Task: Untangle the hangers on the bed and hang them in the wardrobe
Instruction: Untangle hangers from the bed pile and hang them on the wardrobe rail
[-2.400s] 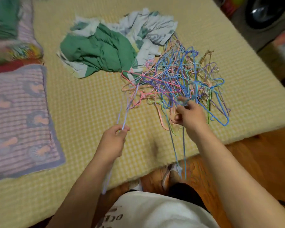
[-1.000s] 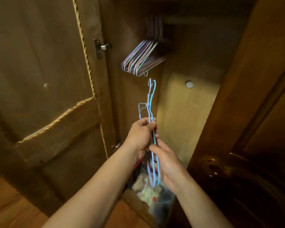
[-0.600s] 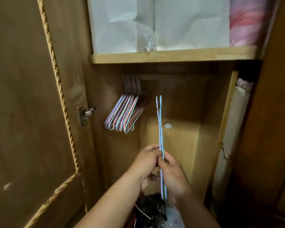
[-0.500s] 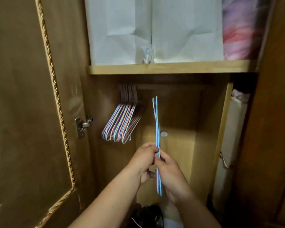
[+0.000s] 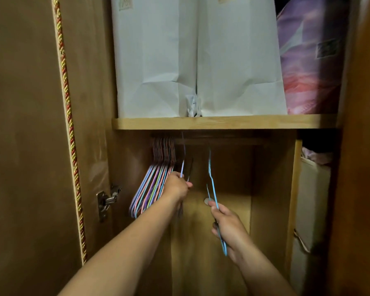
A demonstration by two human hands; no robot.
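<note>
Hangers (image 5: 152, 186) already fill the left end of the wardrobe rail (image 5: 222, 142), while the left hand (image 5: 177, 186) pinches a lilac hanger (image 5: 182, 165) and the right hand (image 5: 229, 227) grips a blue hanger (image 5: 212, 182) just below that rail, neither clearly hooked yet.

Left hand (image 5: 177, 187) gripping a pale blue hanger (image 5: 182, 165) beside the hung bunch of hangers (image 5: 153, 186), right hand (image 5: 226, 226) holding a blue hanger (image 5: 212, 184) under the rail (image 5: 222, 142), white bags (image 5: 197, 60) sitting on the shelf (image 5: 222, 122) above
</note>
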